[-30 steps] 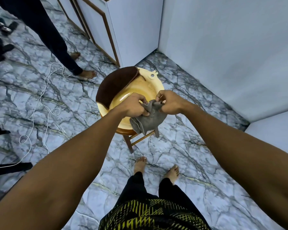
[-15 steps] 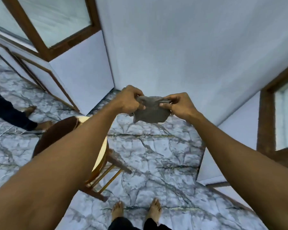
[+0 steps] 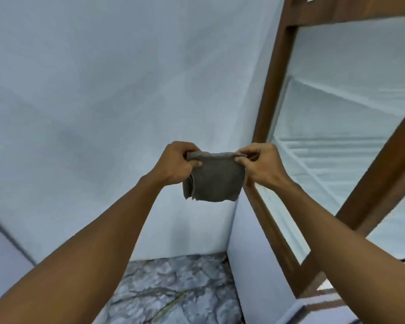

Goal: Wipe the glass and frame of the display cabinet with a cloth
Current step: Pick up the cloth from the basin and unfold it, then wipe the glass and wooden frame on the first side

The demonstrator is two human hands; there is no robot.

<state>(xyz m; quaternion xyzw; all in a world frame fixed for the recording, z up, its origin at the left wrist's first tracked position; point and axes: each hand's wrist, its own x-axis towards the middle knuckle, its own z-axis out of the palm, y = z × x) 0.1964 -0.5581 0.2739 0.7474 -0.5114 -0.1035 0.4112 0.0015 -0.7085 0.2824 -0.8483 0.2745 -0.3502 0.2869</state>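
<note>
A folded grey cloth (image 3: pixel 213 177) hangs in front of me at chest height. My left hand (image 3: pixel 177 163) grips its top left corner and my right hand (image 3: pixel 261 166) pinches its top right corner. The display cabinet stands to the right, with a brown wooden frame (image 3: pixel 272 73) around a glass pane (image 3: pixel 341 108). White shelves show behind the glass. The cloth is just left of the frame's upright and does not touch it.
A plain white wall (image 3: pixel 103 101) fills the left and centre. Grey marbled floor (image 3: pixel 173 291) shows at the bottom. The cabinet's white lower side panel (image 3: pixel 250 265) meets the wall in the corner.
My view has swung up and to the right, from the stool with the basin on it to the cabinet. Both hands raised the cloth and stretched it flat between them.
</note>
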